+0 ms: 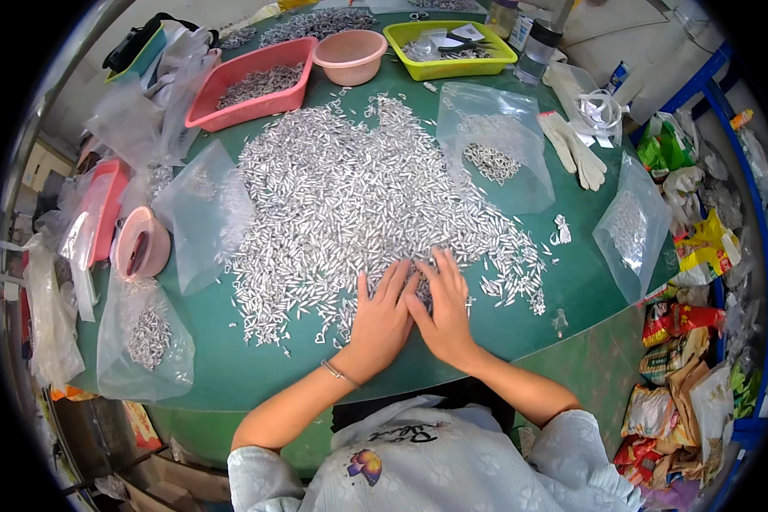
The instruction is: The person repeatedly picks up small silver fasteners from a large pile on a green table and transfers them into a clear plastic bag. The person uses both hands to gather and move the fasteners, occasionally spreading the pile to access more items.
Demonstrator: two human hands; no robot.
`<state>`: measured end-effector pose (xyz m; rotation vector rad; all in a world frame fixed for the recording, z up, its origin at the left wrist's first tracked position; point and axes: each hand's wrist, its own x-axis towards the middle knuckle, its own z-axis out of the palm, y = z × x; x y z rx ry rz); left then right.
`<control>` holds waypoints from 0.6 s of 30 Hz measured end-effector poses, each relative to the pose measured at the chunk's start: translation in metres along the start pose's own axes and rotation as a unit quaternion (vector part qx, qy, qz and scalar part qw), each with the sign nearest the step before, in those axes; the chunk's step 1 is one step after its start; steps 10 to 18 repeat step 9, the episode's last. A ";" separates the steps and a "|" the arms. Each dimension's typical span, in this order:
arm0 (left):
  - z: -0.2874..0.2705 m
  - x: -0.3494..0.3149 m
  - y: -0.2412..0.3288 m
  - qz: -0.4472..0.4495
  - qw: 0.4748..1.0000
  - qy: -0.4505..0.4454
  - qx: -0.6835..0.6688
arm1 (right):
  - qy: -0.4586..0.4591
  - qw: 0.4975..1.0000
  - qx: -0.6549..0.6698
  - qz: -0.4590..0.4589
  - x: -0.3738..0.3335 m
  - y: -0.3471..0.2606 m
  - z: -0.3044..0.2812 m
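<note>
A wide pile of small, silvery, elongated metal parts [341, 196] is spread over the green tabletop [520, 341]. My left hand [382, 317] rests palm down at the pile's near edge, fingers spread and pointing away from me. Close against it lies my right hand [442, 311], also with fingers outstretched, the two thumbs meeting or nearly so. Some of the parts lie under and between my fingers, and what is beneath the palms is hidden. A few stray ring-like pieces [320, 338] lie left of my left hand.
Behind the pile stand a red basin [198, 109], a pink bowl [350, 58] and a yellow-green basket [452, 66]. Clear plastic bags of metal parts [149, 341] flank it. White gloves [576, 152] lie right. A pink cup [155, 247] stands left; a blue rack [755, 213] is at right.
</note>
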<state>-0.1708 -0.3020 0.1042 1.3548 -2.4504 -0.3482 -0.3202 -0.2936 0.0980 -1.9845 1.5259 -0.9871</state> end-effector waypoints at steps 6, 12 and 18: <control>-0.011 -0.028 -0.021 -0.057 0.994 0.044 0.084 | 0.006 0.993 0.116 -0.011 0.005 -0.032 0.032; -0.017 -0.047 -0.031 -0.096 0.991 0.045 0.083 | 0.006 0.990 0.139 -0.027 0.007 -0.043 0.052; -0.017 -0.047 -0.031 -0.096 0.991 0.045 0.083 | 0.006 0.990 0.139 -0.027 0.007 -0.043 0.052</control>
